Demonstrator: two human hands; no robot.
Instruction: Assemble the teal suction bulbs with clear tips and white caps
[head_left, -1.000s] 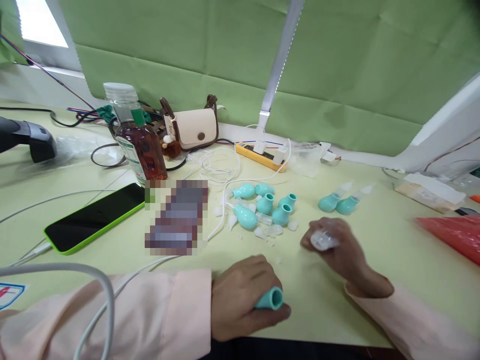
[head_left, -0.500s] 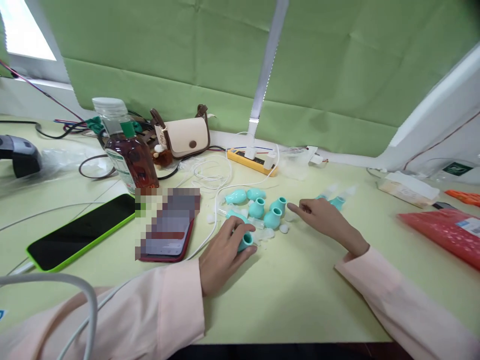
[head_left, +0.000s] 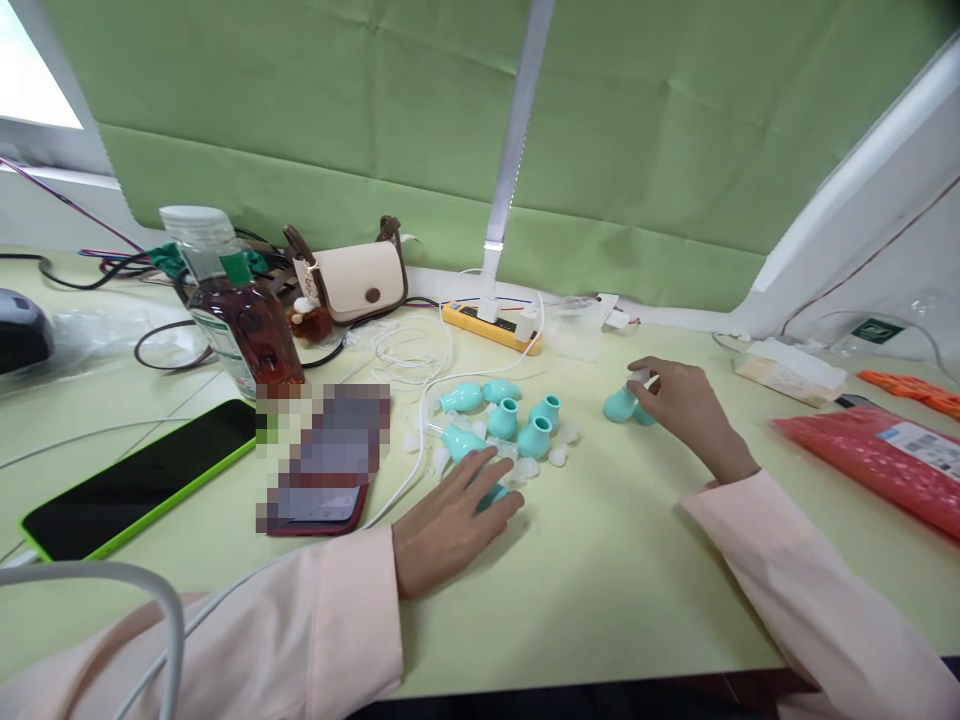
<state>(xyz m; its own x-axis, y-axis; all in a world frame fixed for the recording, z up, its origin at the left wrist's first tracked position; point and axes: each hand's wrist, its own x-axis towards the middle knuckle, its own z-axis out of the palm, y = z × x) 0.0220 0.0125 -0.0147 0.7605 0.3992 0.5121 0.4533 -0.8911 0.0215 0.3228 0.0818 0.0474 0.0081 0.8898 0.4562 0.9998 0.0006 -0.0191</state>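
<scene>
My right hand (head_left: pixel 679 410) is at the right of the table, thumb and fingers pinched at the pale top of a teal rubber bulb (head_left: pixel 619 404). Behind my fingers, a second teal bulb (head_left: pixel 643 414) is partly hidden. My left hand (head_left: pixel 457 520) hovers or rests with fingers spread over another teal bulb (head_left: pixel 493 497), which is mostly covered. Beyond it, open-necked teal bulbs (head_left: pixel 534 438) stand upright in a small group. Several others lie on their sides, one of them (head_left: pixel 459 440) with a clear tip. Small translucent pieces (head_left: pixel 557 456) are scattered among them.
Left of the bulbs lie a red-cased phone (head_left: pixel 322 460) and a green-cased phone (head_left: pixel 142 480). Behind stand a bottle (head_left: pixel 244 335) and a cream handbag (head_left: pixel 352 283). White cable runs beside the bulbs from a yellow power strip (head_left: pixel 480 325). A red package (head_left: pixel 870 460) lies at right.
My right hand has moved from beside the open-necked bulbs to the two tipped bulbs at right, closing on one's top. My left fingers have spread over their bulb. The view has shifted slightly.
</scene>
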